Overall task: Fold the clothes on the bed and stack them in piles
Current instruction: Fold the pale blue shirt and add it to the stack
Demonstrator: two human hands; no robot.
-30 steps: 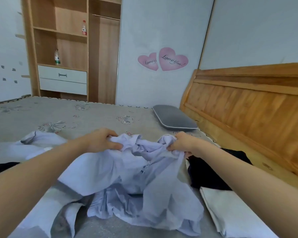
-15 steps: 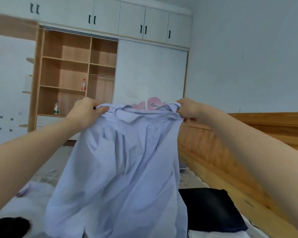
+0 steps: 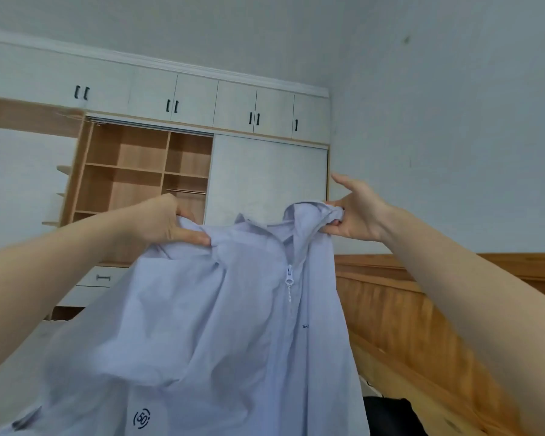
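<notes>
Pale lilac zip-up jacket (image 3: 221, 335) held up in mid-air, centre to lower centre of frame, front facing the person, zipper pull (image 3: 289, 276) near the collar. Left hand (image 3: 167, 221), centre-left: fingers curled, thumb pinching one shoulder. Right hand (image 3: 357, 212), centre-right: thumb and lower fingers pinch a bunched bit of collar, upper fingers splayed free. Hem runs off the bottom edge, can't tell if it touches the bed. Dark garment (image 3: 390, 416) at lower right, wooden headboard (image 3: 422, 309) right, open wardrobe (image 3: 148, 171) upper left. Risks, my read: right grip is small and off the shoulder seam, so fabric hangs skewed and folds crooked; thin cloth could slip out; hem may drag neighbouring clothes.
</notes>
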